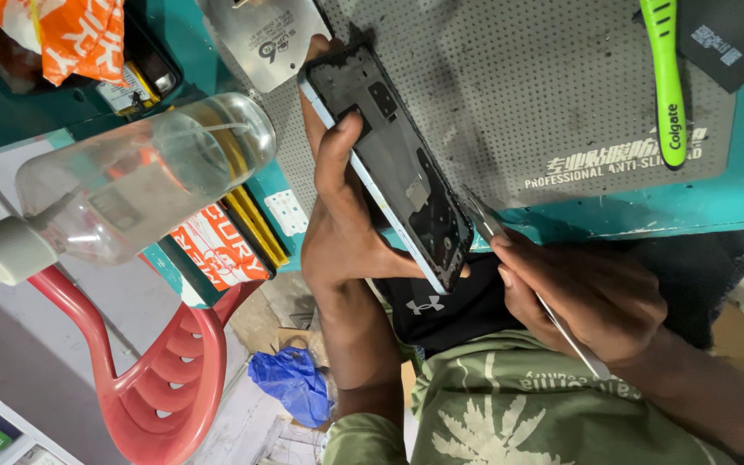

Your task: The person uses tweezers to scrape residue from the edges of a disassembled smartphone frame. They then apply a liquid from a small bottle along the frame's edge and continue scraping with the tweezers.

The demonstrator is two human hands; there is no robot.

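Head: one phone frame (398,164), one tweezers (510,258).

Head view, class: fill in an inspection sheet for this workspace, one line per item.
Surface: grey perforated mat on a teal bench.
Job's things: opened phone frame, innards showing; thin metal tweezers, tip near its lower edge.
Clutter: clear plastic bottle, green toothbrush, orange packet, metal plate.
Hands: left hand grips the phone frame; right hand holds the tweezers.
Cables: nothing seen.
Surroundings: red plastic chair, blue bag on the floor.
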